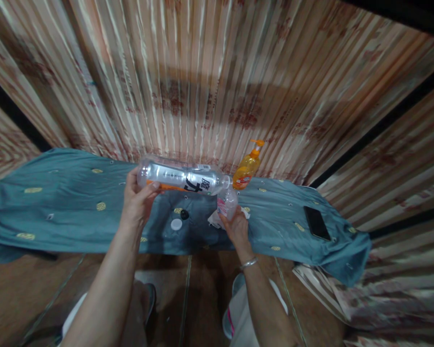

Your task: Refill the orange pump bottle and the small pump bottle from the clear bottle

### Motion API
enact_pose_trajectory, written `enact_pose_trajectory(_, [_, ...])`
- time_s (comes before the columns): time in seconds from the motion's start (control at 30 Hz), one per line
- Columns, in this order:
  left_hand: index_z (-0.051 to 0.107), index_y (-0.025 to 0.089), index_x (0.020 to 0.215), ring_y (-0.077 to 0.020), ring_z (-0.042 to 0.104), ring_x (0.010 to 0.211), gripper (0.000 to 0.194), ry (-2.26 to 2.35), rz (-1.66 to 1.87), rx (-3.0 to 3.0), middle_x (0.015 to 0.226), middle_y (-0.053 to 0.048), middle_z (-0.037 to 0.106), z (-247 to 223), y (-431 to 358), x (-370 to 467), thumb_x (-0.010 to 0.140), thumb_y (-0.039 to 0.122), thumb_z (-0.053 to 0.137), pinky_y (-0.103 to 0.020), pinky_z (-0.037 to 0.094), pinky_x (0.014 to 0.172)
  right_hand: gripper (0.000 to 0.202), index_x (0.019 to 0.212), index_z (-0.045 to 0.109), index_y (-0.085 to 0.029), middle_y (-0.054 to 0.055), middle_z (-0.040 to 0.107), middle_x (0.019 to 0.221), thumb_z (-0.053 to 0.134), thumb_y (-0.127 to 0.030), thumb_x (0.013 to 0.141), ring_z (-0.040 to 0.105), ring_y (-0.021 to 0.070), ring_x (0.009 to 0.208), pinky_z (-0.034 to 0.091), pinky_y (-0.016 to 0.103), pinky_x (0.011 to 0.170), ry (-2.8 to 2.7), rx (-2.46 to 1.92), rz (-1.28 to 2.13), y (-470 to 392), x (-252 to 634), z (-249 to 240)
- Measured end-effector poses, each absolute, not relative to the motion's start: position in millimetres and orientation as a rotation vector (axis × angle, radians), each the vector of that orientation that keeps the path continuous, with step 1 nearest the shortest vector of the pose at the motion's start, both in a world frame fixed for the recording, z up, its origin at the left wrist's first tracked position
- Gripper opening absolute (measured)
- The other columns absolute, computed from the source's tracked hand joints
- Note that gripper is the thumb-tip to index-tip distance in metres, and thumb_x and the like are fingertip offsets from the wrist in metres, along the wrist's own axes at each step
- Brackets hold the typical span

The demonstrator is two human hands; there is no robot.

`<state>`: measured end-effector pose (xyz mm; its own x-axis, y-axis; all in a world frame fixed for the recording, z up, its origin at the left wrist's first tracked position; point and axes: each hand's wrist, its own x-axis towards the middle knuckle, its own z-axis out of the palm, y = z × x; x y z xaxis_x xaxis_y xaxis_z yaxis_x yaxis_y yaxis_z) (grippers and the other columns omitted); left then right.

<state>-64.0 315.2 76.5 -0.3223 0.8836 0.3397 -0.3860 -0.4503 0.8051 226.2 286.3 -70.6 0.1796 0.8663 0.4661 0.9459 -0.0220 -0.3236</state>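
My left hand (139,195) is closed round the base of a large clear plastic bottle (181,177) with a silver and orange label. The bottle lies nearly level in the air, its mouth pointing right. Closed round a small clear bottle (227,201) with pink print is my right hand (236,225). The small bottle stands roughly upright, its top right at the large bottle's mouth; whether the two touch I cannot tell. Beneath my right hand a crumpled white cloth or tissue (215,220) rests on the blue-green cloth. Two caps, one white (176,224) and one black (184,215), lie between my hands.
A yellow pump bottle (246,169) with an orange pump stands just behind the small bottle. A black phone (316,222) lies at the right of the cloth-covered bench (75,207). A pleated, patterned curtain (188,72) hangs behind. My feet are below the front edge.
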Motion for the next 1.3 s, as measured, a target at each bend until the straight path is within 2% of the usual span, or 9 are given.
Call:
enact_pose_trajectory(0.2, [0.066,0.026,0.093,-0.0174,0.063,0.072,0.051,0.782,1.900,0.962,0.094,0.000,0.068,79.2,314.3,-61.4,0.050,0.022,0.093,-0.024,0.053,0.050,0.059,0.131,0.056,-0.004,0.027,0.074,0.108,0.075,-0.044,0.092,0.074,0.0338,0.103,0.059,0.045,0.088,-1.564,-2.030,-0.092,284.1,216.4,-60.3])
enact_pose_trajectory(0.47, [0.067,0.028,0.097,-0.0178,0.064,0.070,0.050,0.785,1.891,0.979,0.092,0.000,0.068,78.6,313.9,-60.8,0.053,0.021,0.091,-0.025,0.051,0.049,0.061,0.135,0.054,-0.006,0.027,0.073,0.109,0.073,-0.044,0.091,0.074,0.0351,0.103,0.059,0.049,0.087,-1.568,-2.004,-0.099,284.7,218.9,-63.6])
enact_pose_trajectory(0.73, [0.065,0.027,0.098,-0.0173,0.064,0.070,0.048,0.775,1.886,1.043,0.094,0.000,0.069,75.0,315.7,-63.8,0.058,0.023,0.090,-0.023,0.046,0.045,0.063,0.141,0.052,-0.009,0.021,0.074,0.102,0.070,-0.045,0.092,0.073,0.0331,0.093,0.059,0.048,0.080,-1.585,-1.941,-0.110,286.7,222.1,-67.3])
enact_pose_trajectory(0.87, [0.066,0.027,0.100,-0.0174,0.064,0.070,0.050,0.782,1.885,1.042,0.095,0.000,0.069,74.8,315.5,-63.7,0.057,0.024,0.091,-0.024,0.048,0.046,0.064,0.140,0.052,-0.006,0.022,0.072,0.100,0.072,-0.044,0.091,0.072,0.0338,0.095,0.059,0.048,0.081,-1.586,-1.999,-0.086,287.3,223.5,-68.4])
enact_pose_trajectory(1.03, [0.067,0.027,0.101,-0.0168,0.065,0.070,0.051,0.772,1.896,1.019,0.093,0.000,0.069,75.7,314.9,-62.5,0.056,0.022,0.091,-0.024,0.052,0.048,0.063,0.142,0.051,-0.010,0.020,0.073,0.098,0.068,-0.047,0.094,0.071,0.0332,0.090,0.059,0.048,0.077,-1.609,-1.930,-0.115,287.6,224.4,-68.6])
enact_pose_trajectory(1.2, [0.066,0.024,0.099,-0.0146,0.065,0.068,0.051,0.747,1.894,0.997,0.090,0.001,0.070,76.1,315.3,-62.4,0.054,0.021,0.091,-0.020,0.049,0.046,0.066,0.144,0.049,-0.008,0.022,0.073,0.100,0.069,-0.046,0.094,0.072,0.0342,0.091,0.059,0.049,0.077,-1.623,-1.956,-0.127,287.7,224.5,-69.7])
enact_pose_trajectory(1.3, [0.067,0.025,0.099,-0.0129,0.065,0.067,0.053,0.744,1.903,0.958,0.091,0.002,0.070,77.3,314.9,-61.0,0.053,0.019,0.091,-0.018,0.048,0.047,0.064,0.144,0.049,-0.010,0.022,0.074,0.101,0.066,-0.047,0.095,0.072,0.0336,0.090,0.060,0.050,0.077,-1.616,-1.917,-0.140,287.2,224.0,-70.0])
